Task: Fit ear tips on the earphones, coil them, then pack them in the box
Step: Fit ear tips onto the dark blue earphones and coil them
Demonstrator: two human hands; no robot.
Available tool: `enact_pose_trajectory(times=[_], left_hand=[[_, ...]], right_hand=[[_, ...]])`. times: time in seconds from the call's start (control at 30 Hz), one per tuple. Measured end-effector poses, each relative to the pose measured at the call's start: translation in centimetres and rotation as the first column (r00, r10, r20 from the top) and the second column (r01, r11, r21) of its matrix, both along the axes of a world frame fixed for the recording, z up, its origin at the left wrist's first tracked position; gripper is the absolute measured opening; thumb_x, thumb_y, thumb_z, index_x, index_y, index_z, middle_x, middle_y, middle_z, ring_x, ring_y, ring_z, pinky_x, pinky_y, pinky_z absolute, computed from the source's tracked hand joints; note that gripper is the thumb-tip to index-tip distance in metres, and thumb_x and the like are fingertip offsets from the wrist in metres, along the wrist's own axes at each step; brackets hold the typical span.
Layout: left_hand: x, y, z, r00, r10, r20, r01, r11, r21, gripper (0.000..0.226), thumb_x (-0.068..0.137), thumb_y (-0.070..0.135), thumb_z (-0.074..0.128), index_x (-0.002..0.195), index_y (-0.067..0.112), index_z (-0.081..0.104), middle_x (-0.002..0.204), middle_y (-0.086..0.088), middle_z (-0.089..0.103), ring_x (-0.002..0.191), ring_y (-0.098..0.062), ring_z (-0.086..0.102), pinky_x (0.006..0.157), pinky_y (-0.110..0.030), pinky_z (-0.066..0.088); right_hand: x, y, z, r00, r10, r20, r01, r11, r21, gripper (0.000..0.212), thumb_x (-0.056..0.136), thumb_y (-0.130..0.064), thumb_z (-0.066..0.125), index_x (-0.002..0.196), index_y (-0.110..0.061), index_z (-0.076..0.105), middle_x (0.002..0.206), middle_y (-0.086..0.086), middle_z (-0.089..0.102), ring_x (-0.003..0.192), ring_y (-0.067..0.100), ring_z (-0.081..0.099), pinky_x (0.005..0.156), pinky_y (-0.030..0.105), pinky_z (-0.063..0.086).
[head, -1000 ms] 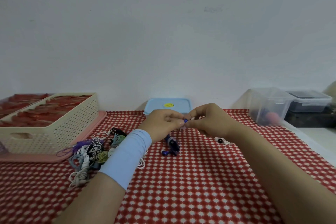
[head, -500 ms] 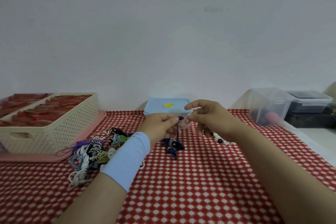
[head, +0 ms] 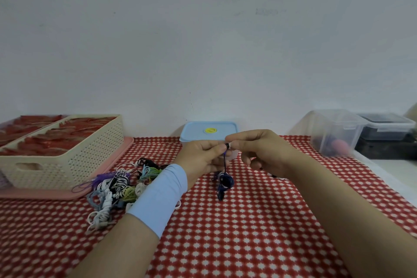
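The left hand point(head: 202, 157) pinches a small dark blue earbud point(head: 226, 147) between thumb and forefinger. The right hand point(head: 265, 152) pinches a tiny white ear tip point(head: 231, 145) against it. The 2 meet above the red-and-white checked tablecloth point(head: 248, 232). The thin dark blue cable point(head: 224, 181) hangs to a loose bundle on the cloth. Just behind stands a pale blue lidded plastic box point(head: 209, 130).
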State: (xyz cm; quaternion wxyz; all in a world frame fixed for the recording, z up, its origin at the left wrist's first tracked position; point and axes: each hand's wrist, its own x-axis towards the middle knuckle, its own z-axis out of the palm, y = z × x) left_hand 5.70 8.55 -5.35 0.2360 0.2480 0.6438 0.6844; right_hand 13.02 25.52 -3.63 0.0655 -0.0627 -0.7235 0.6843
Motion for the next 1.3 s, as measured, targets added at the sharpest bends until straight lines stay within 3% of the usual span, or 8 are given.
enact_pose_trajectory(times=[0.2,0.4,0.67,0.8,0.9,1.03,1.3], left_hand=[[0.0,0.0,0.0,1.0,-0.011,-0.004,0.011,1.0,-0.006,0.014,0.096,0.009,0.058,0.1,0.009,0.071,0.08,0.0,0.076,0.067,-0.01,0.068,0.078,-0.033,0.059],[-0.1,-0.1,-0.2,0.999,-0.046,0.006,0.046,0.999,0.007,0.015,0.094,0.006,0.059,0.102,0.004,0.072,0.087,-0.007,0.076,0.067,-0.01,0.068,0.071,-0.027,0.057],[0.1,0.1,-0.5,1.0,-0.02,0.018,0.019,0.999,0.028,0.014,0.091,0.002,0.062,0.1,-0.003,0.072,0.097,-0.021,0.071,0.072,-0.017,0.065,0.064,-0.023,0.055],[0.1,0.0,-0.5,0.999,-0.014,0.037,0.013,1.0,0.024,0.017,0.093,0.004,0.061,0.104,-0.005,0.07,0.104,-0.024,0.071,0.077,-0.019,0.066,0.065,-0.024,0.055],[0.2,0.1,-0.4,0.998,-0.01,0.063,0.011,1.0,-0.012,0.019,0.094,0.011,0.061,0.106,0.001,0.07,0.1,-0.014,0.075,0.072,-0.015,0.067,0.067,-0.027,0.057],[0.4,0.2,-0.1,0.992,-0.013,0.128,0.013,1.0,0.001,0.014,0.096,0.013,0.058,0.097,0.008,0.071,0.083,-0.003,0.076,0.066,-0.012,0.066,0.071,-0.028,0.059],[0.4,0.0,0.0,0.981,-0.029,0.192,0.032,0.999,-0.01,0.013,0.095,0.011,0.06,0.098,0.002,0.068,0.078,-0.004,0.074,0.061,-0.012,0.064,0.065,-0.028,0.059]], right_hand=[[0.0,0.3,-0.1,0.999,0.009,0.038,-0.006,0.997,-0.078,0.012,0.087,-0.004,0.073,0.098,-0.004,0.077,0.074,0.008,0.072,0.05,0.011,0.053,0.038,0.02,0.036],[0.1,0.6,-0.4,0.993,0.094,0.07,-0.086,0.99,-0.11,0.019,0.088,-0.004,0.069,0.105,0.001,0.077,0.089,0.015,0.074,0.052,0.011,0.051,0.038,0.018,0.036],[-0.2,1.3,-0.7,0.984,0.145,0.104,-0.135,0.986,-0.1,0.031,0.075,-0.014,0.075,0.103,-0.003,0.079,0.088,0.012,0.073,0.053,0.009,0.051,0.04,0.018,0.035],[-0.2,0.8,-0.7,0.991,0.098,0.088,-0.091,0.993,-0.08,0.024,0.073,-0.014,0.077,0.096,-0.006,0.078,0.079,0.01,0.073,0.051,0.01,0.053,0.039,0.019,0.036],[0.1,0.5,-0.4,1.0,-0.014,-0.005,0.014,1.0,0.024,0.013,0.083,-0.005,0.077,0.095,-0.008,0.076,0.071,0.01,0.071,0.05,0.015,0.057,0.039,0.023,0.042],[0.4,0.5,0.1,0.992,-0.019,-0.128,0.052,0.965,0.259,0.01,0.089,-0.008,0.076,0.097,-0.01,0.08,0.077,0.008,0.076,0.056,0.018,0.063,0.045,0.027,0.049],[0.4,0.9,0.6,0.991,0.006,-0.133,0.052,0.905,0.423,0.008,0.086,-0.007,0.08,0.092,-0.012,0.083,0.07,0.008,0.075,0.059,0.023,0.063,0.047,0.025,0.051]])
